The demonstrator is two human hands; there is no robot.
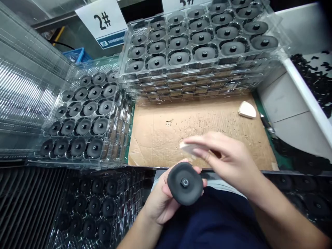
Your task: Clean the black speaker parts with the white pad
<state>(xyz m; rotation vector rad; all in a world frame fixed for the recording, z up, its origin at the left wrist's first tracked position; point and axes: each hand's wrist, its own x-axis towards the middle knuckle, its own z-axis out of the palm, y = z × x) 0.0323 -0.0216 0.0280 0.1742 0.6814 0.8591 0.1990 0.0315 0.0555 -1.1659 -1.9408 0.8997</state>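
Note:
My left hand [161,204] cradles a round black rubber-like disc [184,184] with a small metal-centred hex boss facing up. Just above it, my right hand [223,157] pinches a white foam pad [190,148] between its fingers and thumb, close to the disc but not visibly touching it. A similar white foam wedge [247,110] lies on the brown cardboard sheet [166,141] beyond my hands. Part of the disc's underside is hidden by my left palm.
Stacked clear plastic trays [199,52] of black discs stand behind the cardboard, with more trays [83,117] to the left and darker ones below [90,207]. A white-edged bin [313,79] of small black pieces sits at right. A "2#" sign [102,20] stands at the back.

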